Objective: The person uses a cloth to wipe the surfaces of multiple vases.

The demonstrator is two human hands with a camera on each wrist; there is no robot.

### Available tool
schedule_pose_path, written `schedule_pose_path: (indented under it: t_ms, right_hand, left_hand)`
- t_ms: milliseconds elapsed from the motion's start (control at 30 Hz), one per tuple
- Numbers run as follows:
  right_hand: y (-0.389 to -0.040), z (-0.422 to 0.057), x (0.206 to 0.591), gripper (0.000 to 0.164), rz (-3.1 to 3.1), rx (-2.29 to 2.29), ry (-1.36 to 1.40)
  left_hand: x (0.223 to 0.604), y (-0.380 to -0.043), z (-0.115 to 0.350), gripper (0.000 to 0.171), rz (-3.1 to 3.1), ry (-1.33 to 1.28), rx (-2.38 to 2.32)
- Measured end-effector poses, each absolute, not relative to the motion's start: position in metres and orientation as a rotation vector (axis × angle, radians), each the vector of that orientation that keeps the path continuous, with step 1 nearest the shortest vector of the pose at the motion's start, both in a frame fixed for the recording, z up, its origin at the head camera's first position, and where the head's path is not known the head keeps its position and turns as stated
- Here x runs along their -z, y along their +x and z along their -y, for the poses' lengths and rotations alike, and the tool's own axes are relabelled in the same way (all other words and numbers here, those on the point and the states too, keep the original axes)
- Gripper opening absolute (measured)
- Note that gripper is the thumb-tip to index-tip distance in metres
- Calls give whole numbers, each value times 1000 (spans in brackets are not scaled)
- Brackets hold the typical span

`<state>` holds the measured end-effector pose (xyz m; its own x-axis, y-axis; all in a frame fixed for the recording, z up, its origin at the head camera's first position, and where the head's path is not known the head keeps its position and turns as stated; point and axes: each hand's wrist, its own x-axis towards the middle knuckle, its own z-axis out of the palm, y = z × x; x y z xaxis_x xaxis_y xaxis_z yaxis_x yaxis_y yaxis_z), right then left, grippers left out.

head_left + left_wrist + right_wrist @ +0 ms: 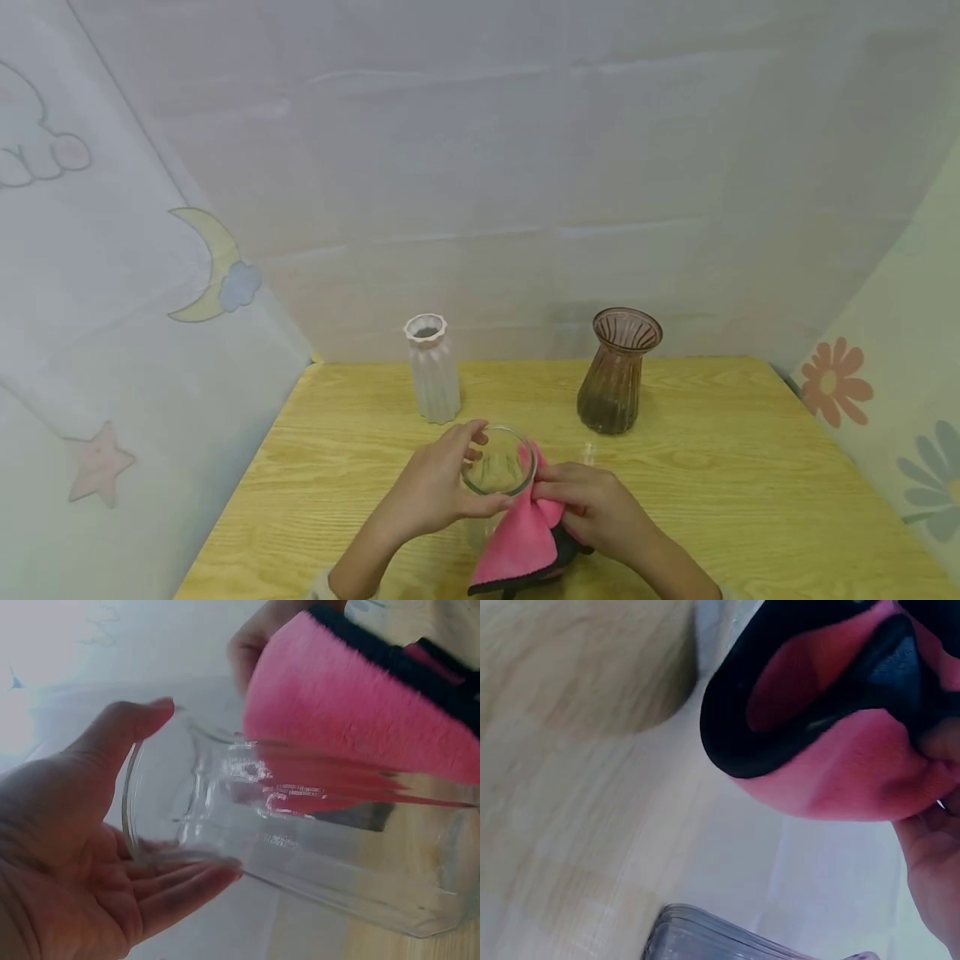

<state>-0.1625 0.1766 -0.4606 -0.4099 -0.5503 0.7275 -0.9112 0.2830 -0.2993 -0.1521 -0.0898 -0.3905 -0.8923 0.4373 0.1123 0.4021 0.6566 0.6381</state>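
In the head view a clear glass vase (498, 477) stands near the front of the table, its round mouth facing up. My left hand (435, 487) grips it near the rim, thumb on the near side and fingers around the far side. The left wrist view shows the vase's ribbed clear body (330, 881) stretching away from that hand. A pink cloth (519, 543) with a dark border is pinched in my right hand (603, 507). It lies along the right side of the vase and hangs down in folds.
A white fluted vase (437, 379) stands at the back left of the wooden table (360, 417). Towards the back right is a brown ribbed glass vase (613, 383) with a flared mouth. Behind the table hangs a pale sheet (510, 167), with printed sheets on both sides.
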Motion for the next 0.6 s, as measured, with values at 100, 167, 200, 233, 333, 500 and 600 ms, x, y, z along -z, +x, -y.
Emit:
schedule_pose_path:
  t_ms: [100,167,200,233,333,500,600]
  right_hand:
    - [-164,-179,464,34,2084,-873,1364]
    - [-164,-180,466,29,2123,-810,1395]
    - [-164,-181,467,27,2153,-776,1405]
    - [-164,-181,469,31,2177,-745,1419]
    - [-164,-181,472,31,2274,-685,1440]
    - [-163,-183,474,28,2373,-648,1470]
    - [-160,-186,471,32,2362,-709,1446]
  left_hand:
    - [389,-159,97,92,-2722,819,-1094]
    - [388,-164,102,90,-2654,894,-1104]
    - [387,-167,104,90,-2613,928,-1117]
    - [387,-171,106,89,-2577,959,-1122]
    - [387,-182,110,89,-2467,1033,-1136]
    - [391,-192,113,91,-2292,1023,-1220]
    - [393,-184,113,94,-2275,952,-1287]
